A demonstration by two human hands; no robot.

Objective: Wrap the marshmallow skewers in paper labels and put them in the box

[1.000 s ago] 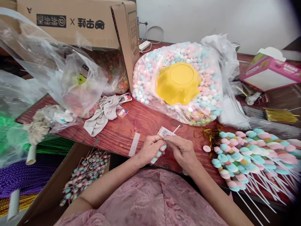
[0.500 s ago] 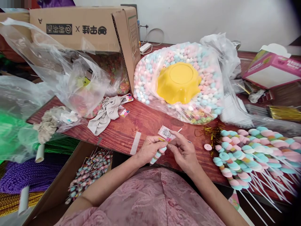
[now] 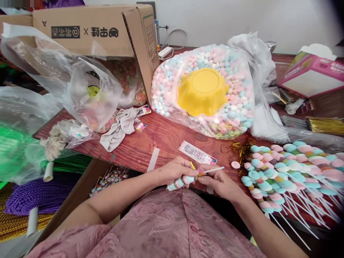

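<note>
A marshmallow skewer [image 3: 179,183] in pastel blue, pink and white lies almost level between my hands, close to my body. My left hand [image 3: 176,171] is closed around it near its right end. A short gold twist tie [image 3: 192,165] sticks up by the left fingertips. My right hand [image 3: 225,182] is closed at the stick end, its fingers pinching by a small pink and gold bit. The white stick [image 3: 215,170] points right across those fingers. Just beyond the hands, a printed label strip [image 3: 197,153] with a code lies flat on the table.
Several finished skewers [image 3: 285,172] are piled at right, beside one loose pink marshmallow [image 3: 235,165] and gold tinsel [image 3: 242,152]. Behind stands a bag of marshmallows [image 3: 166,82] bearing a yellow bowl [image 3: 204,91]. A cardboard box [image 3: 107,32], grey cloth [image 3: 119,127] and plastic bags are at left.
The skewer has turned from slanted to nearly level, and its white stick now shows pointing right. My hands have moved slightly right and nearer my body, uncovering more of the label.
</note>
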